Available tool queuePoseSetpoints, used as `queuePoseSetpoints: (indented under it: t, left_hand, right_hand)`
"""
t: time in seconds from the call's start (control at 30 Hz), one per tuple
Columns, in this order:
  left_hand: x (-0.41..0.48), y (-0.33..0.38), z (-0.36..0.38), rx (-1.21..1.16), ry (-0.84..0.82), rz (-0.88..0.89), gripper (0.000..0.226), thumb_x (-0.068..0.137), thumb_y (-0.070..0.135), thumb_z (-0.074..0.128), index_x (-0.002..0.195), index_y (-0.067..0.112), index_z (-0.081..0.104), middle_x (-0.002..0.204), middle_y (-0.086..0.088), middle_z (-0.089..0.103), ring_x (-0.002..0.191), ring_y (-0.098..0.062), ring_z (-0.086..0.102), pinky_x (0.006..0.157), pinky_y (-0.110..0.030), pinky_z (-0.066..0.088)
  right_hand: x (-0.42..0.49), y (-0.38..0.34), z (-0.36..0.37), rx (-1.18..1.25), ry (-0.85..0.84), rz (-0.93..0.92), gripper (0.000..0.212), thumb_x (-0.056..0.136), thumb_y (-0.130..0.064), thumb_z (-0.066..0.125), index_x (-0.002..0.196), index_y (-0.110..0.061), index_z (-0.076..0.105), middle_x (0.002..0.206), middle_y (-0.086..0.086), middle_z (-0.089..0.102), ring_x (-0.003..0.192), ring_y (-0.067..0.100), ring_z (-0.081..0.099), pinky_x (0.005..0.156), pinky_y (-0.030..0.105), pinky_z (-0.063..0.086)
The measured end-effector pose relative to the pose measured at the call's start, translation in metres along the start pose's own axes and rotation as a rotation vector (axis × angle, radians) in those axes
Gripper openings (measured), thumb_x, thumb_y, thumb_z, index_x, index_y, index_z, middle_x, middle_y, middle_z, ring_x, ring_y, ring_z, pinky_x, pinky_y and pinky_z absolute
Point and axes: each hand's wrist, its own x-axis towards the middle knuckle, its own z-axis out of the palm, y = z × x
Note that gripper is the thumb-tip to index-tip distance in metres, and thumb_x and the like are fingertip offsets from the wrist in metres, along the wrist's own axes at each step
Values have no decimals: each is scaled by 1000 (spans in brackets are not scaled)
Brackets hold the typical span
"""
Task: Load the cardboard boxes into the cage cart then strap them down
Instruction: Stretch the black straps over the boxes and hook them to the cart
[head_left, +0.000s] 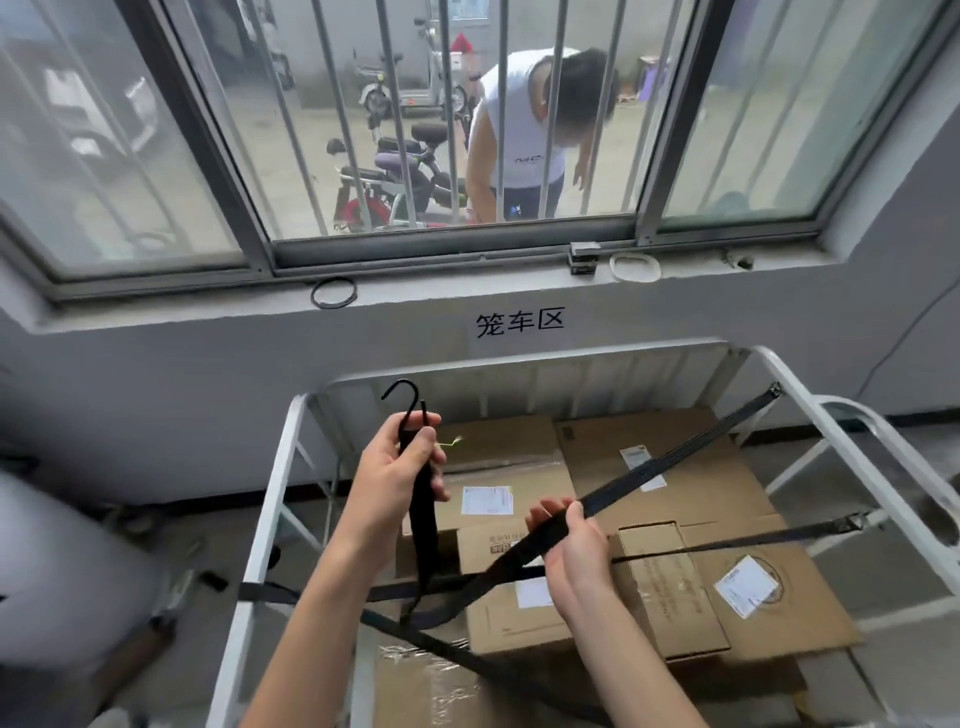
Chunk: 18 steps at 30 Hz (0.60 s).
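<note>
Gripping a black strap (649, 475) just below its hook (410, 410), the left hand (395, 467) holds that end upright above the cart (270, 509). The right hand (576, 551) curls round the strap farther along, where it runs straight to the cart's far right corner. Boxes (701, 467) lie inside, a second strap (779, 538) across them.

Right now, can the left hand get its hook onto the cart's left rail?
Probably yes. The left hand grips the strap just under the hook, close beside the left rail; only open air lies between, and the boxes sit lower, to the right.
</note>
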Motion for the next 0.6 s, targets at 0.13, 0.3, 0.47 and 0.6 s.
queuePoseSetpoints:
  t: [0.13,0.3,0.47,0.6]
  left_hand:
    - [-11,9,-28,22,18,27,17,102,17,53,103,27,67,77,-2,62,56,-17,56,57,-32,53]
    - [-35,20,-79,15,137,74,14,102,19,54,103,25,67,75,0,62,56,-16,57,56,-33,54]
    - [-57,28,-155,15,259,96,13,102,14,52,104,19,64,73,-1,60,51,-16,53,51,-32,52]
    - [-62,36,-227,45,273,127,12,103,13,51,108,15,62,72,-1,63,49,-15,53,51,-28,52]
  right_hand:
    - [-32,27,19,4,-83,20,25,107,-26,41,112,-7,56,92,15,67,73,23,70,73,36,58]
    - [-58,68,37,-33,-154,73,21,108,-23,38,110,-7,52,91,15,65,72,23,65,63,33,58]
    - [-75,122,52,-103,-133,74,22,109,-22,36,106,-7,51,78,12,70,70,24,69,64,33,57]
    - [-91,176,68,-117,-88,78,22,108,-24,37,111,-8,53,89,15,69,78,26,70,65,34,58]
